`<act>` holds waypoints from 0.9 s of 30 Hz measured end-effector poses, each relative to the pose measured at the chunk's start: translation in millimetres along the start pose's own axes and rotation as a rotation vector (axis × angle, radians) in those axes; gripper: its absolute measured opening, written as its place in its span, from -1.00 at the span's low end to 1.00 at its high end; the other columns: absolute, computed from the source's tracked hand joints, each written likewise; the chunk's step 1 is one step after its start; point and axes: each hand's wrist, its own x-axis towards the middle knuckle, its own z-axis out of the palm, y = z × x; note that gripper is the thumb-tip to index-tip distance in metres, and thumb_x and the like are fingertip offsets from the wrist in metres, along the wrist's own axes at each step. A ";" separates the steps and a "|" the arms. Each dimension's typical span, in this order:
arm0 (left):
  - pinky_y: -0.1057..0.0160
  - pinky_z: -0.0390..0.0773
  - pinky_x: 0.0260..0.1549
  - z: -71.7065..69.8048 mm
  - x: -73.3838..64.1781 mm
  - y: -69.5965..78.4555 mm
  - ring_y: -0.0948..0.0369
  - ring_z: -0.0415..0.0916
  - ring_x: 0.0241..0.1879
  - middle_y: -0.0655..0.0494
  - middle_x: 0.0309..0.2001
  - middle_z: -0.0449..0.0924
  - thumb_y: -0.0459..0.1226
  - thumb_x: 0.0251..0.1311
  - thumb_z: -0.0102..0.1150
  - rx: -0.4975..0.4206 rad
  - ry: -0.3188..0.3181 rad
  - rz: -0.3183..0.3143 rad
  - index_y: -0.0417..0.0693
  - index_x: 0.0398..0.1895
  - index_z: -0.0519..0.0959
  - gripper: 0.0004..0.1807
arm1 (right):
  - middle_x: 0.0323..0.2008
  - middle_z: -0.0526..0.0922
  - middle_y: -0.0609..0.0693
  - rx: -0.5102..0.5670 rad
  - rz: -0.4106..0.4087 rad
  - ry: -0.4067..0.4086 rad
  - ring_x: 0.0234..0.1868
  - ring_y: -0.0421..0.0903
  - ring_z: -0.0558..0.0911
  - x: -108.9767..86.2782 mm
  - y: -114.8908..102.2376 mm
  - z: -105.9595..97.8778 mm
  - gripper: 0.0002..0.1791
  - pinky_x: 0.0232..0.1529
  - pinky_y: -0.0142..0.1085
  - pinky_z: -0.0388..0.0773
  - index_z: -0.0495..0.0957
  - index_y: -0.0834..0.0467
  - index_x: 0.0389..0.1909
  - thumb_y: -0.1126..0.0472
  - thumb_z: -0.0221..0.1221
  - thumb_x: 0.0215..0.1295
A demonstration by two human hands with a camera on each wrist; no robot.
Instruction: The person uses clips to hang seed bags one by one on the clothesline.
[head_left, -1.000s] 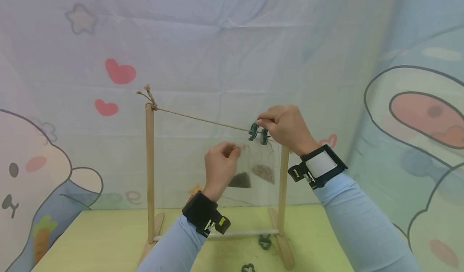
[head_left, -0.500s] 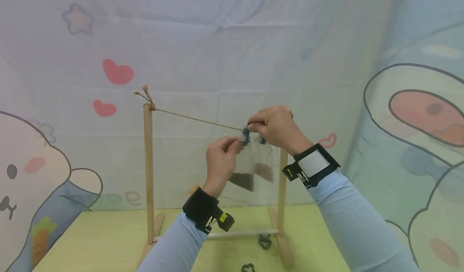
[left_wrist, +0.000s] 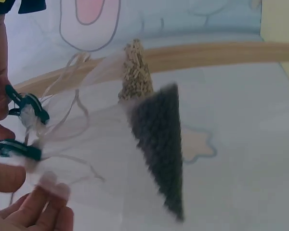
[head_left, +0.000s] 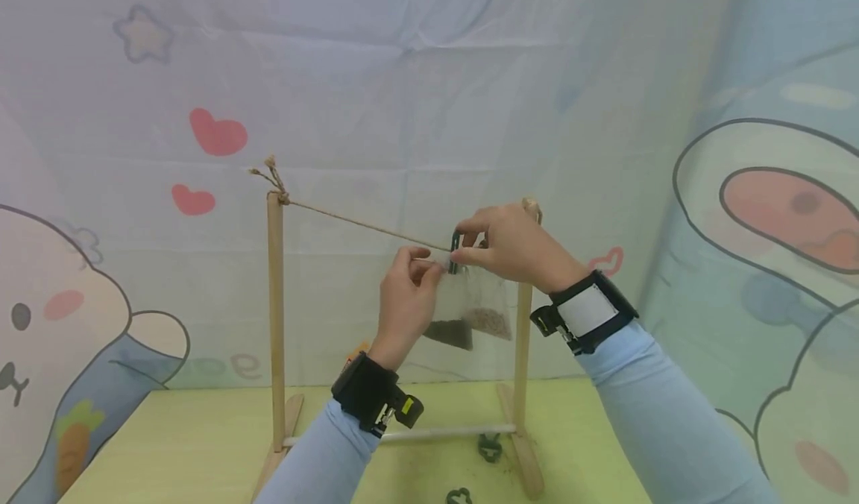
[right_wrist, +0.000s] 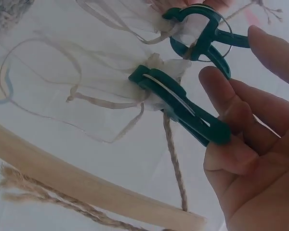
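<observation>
My left hand [head_left: 406, 295] pinches the top of a sheer drawstring bag [head_left: 450, 334]. Dark granules fill its bottom corner [left_wrist: 159, 139]. At the rope [head_left: 362, 221], my right hand [head_left: 513, 247] has its fingertips at the spread handles of a green spring clip [right_wrist: 200, 31], which bites on this bag's gathered top and the rope. Beside it a second green clip [right_wrist: 178, 103] fastens another sheer bag [head_left: 488, 319] with pale pellets to the rope. My right fingers overlap that clip in the right wrist view. Thin drawstrings [right_wrist: 111, 103] dangle in loops.
Two wooden posts, the left one [head_left: 276, 317] and the right one [head_left: 525, 340], carry the rope. A white crossbar [head_left: 450, 432] joins them low down. Two more green clips, one nearer the post foot [head_left: 490, 447], another in front [head_left: 459, 496], lie on the yellow table [head_left: 201, 429].
The clip in my right hand has moved left and down onto the bag top at the rope. My right fingers have spread apart. The rope sags lower there.
</observation>
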 end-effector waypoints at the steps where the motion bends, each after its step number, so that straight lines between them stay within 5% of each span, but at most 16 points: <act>1: -0.07 0.58 0.05 -3.0 -2.2 0.2 -0.07 0.65 0.00 -0.14 -0.03 0.73 -0.30 0.52 0.12 0.018 -0.016 0.000 -0.26 0.23 0.48 -0.68 | -0.21 0.78 0.08 0.005 -0.012 0.009 -0.44 -0.10 0.63 -2.1 -0.8 -0.1 -0.64 -0.07 -0.03 0.51 0.71 0.28 0.08 0.16 0.35 0.38; 4: -0.05 0.55 0.12 -13.5 -10.2 1.1 -0.05 0.59 0.10 -0.12 0.10 0.66 -0.26 0.53 0.11 0.078 -0.061 0.008 -0.20 0.32 0.45 -0.61 | -0.17 0.76 0.10 0.032 -0.052 0.094 -0.35 -0.07 0.65 -14.5 -1.9 0.0 -0.63 -0.16 -0.13 0.56 0.68 0.30 0.14 0.20 0.33 0.41; 8: -0.07 0.56 0.11 -28.6 -23.9 0.6 -0.07 0.56 0.14 -0.14 0.17 0.61 -0.26 0.52 0.11 0.161 -0.078 0.065 -0.20 0.37 0.43 -0.57 | -0.17 0.75 0.08 0.093 -0.118 0.309 -0.34 -0.11 0.63 -40.1 1.6 8.8 -0.67 -0.36 -0.25 0.58 0.70 0.29 0.11 0.31 0.34 0.36; 15: -0.10 0.60 0.05 -50.3 -57.2 -11.3 -0.09 0.57 0.12 -0.20 0.17 0.60 -0.29 0.46 0.21 0.340 -0.023 0.234 -0.31 0.32 0.49 -0.55 | -0.12 0.72 0.11 0.172 -0.157 0.588 -0.31 -0.11 0.66 -85.5 13.0 50.6 -0.58 -0.41 -0.50 0.49 0.68 0.31 0.13 0.46 0.35 0.21; 19: -0.12 0.59 0.09 -57.6 -76.5 -23.8 -0.11 0.57 0.15 -0.21 0.14 0.62 -0.29 0.44 0.23 0.413 -0.002 0.287 -0.35 0.27 0.53 -0.57 | -0.07 0.72 0.12 0.170 -0.115 0.655 -0.30 -0.06 0.69 -108.1 19.7 80.7 -0.55 -0.43 -0.54 0.49 0.68 0.30 0.13 0.48 0.35 0.16; 27: -0.28 0.54 0.11 -65.2 -113.8 -50.1 -0.20 0.57 0.16 -0.26 0.13 0.63 -0.29 0.43 0.24 0.489 0.088 0.266 -0.39 0.25 0.53 -0.57 | -0.06 0.70 0.11 0.175 -0.015 0.647 -0.33 -0.10 0.69 -149.0 29.1 145.4 -0.53 -0.48 -0.52 0.54 0.68 0.32 0.12 0.48 0.37 0.12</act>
